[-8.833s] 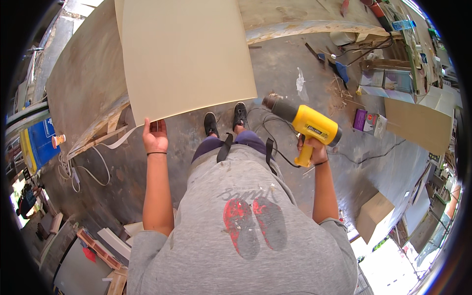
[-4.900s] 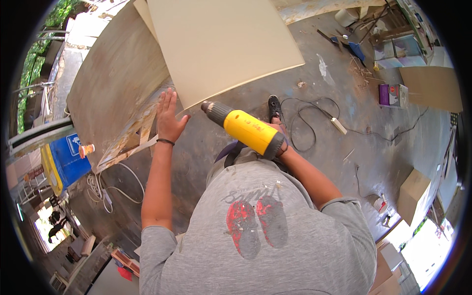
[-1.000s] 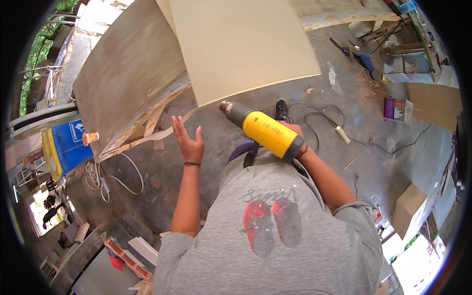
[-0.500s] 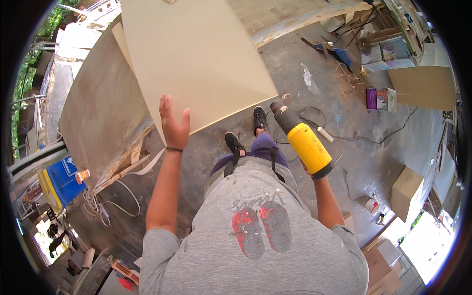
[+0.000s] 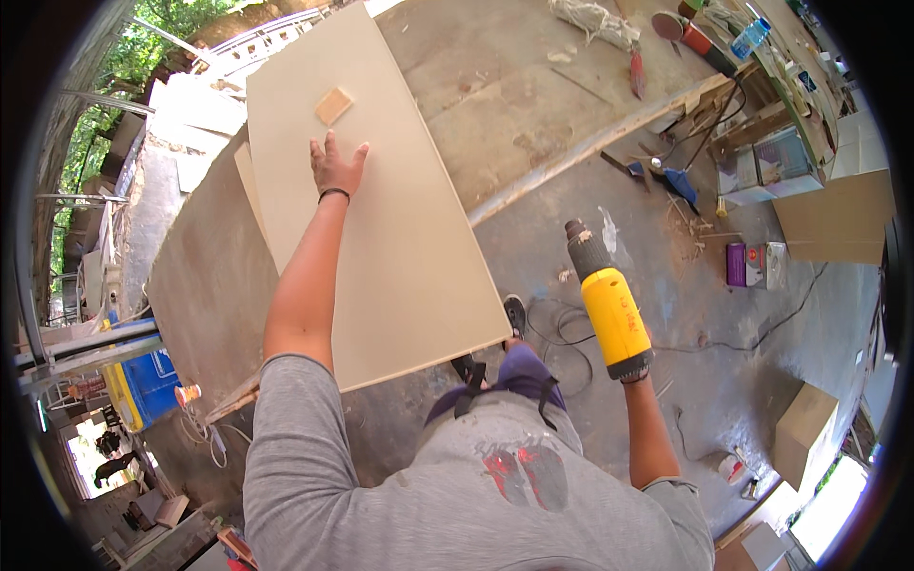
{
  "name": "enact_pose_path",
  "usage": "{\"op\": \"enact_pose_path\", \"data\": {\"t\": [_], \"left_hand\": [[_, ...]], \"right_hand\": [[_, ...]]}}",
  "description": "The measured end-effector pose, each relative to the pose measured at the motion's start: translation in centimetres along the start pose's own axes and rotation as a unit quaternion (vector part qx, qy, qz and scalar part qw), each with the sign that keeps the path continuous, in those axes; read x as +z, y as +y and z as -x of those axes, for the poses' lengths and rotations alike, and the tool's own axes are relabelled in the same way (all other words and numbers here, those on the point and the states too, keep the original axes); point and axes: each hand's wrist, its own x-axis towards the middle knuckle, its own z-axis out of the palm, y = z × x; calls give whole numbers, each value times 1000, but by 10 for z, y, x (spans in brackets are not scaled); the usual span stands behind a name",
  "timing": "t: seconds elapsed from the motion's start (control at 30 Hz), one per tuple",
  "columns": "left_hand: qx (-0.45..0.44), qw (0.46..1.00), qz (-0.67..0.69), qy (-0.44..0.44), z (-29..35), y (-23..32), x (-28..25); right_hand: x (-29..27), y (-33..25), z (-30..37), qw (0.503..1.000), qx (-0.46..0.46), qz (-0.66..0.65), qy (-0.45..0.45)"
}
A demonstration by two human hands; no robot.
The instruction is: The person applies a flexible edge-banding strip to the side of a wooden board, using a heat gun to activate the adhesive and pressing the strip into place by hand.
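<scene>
Toward the beige panel's (image 5: 409, 276) far edge, the left hand (image 5: 337, 171) splays its fingers; the right hand (image 5: 635, 376), mostly hidden, clasps a yellow heat gun (image 5: 617, 319) above stained floor (image 5: 705, 381).

Soft, bright daylight spreads evenly over the pale board (image 5: 409, 276). Left beyond the board, sunlit foliage (image 5: 107, 107) glares; well to the board's near right, an opening (image 5: 830, 509) burns out white. Outward from the board, straight edges bend and corners blacken.
</scene>
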Motion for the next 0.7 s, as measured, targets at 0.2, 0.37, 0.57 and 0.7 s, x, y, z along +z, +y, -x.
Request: {"op": "enact_pose_path", "data": {"t": [0.2, 0.37, 0.57, 0.7], "left_hand": [[8, 989, -114, -99, -114, -9, -3], [-24, 993, -93, -74, -74, 10, 1], [97, 991, -66, -62, -15, -18, -22], [128, 974, 188, -18, 72, 16, -25]], "right_hand": [[75, -102, -120, 787, -371, 489, -65], [102, -96, -250, 735, -407, 541, -45], [156, -90, -328, 688, -377, 618, -55], [180, -92, -341, 640, -361, 678, -14]]}}
